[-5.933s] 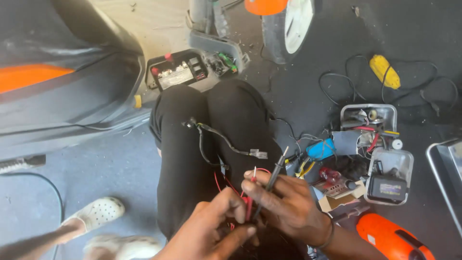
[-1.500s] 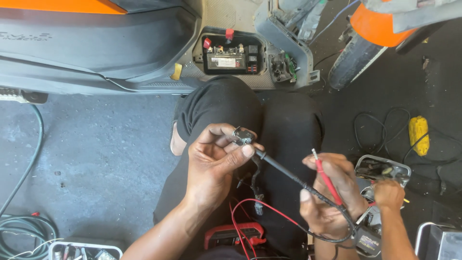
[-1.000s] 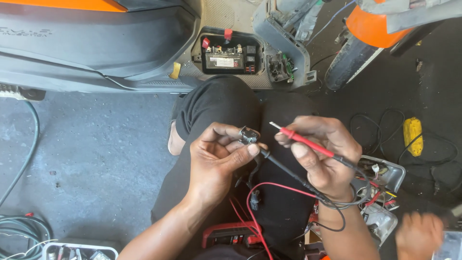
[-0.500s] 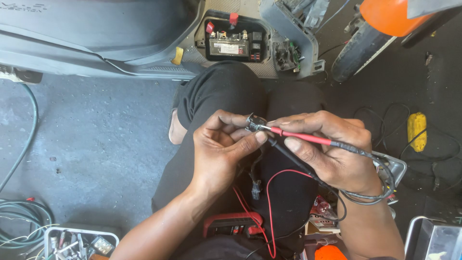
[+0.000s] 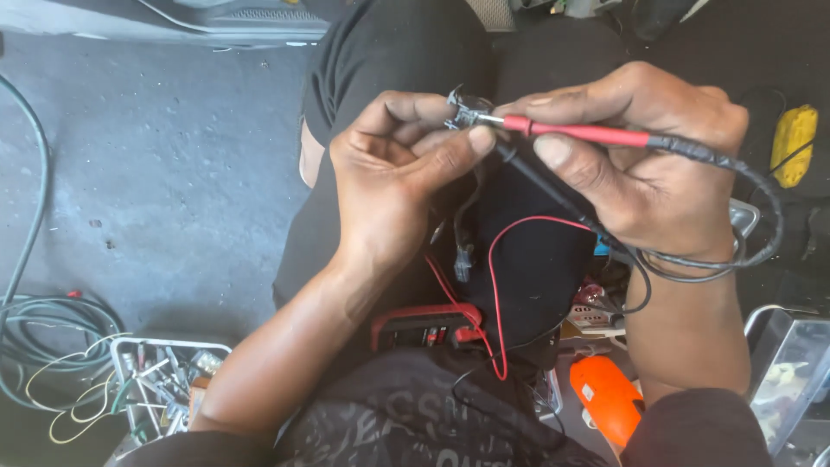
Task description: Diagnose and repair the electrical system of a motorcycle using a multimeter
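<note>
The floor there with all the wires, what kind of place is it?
Probably a repair workshop for electrical things. The right hand holds a red test probe to a small connector pinched by the left hand, and a tray of loose parts sits on the concrete floor.

The connector sits between the left hand and the right hand, above the lap. The meter lies nearer, below them. A wire tray lies near left; a drill near right.

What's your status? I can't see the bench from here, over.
Left hand pinches small connector. Right hand holds red probe and black probe, red tip on connector. Nothing blocking.
</note>
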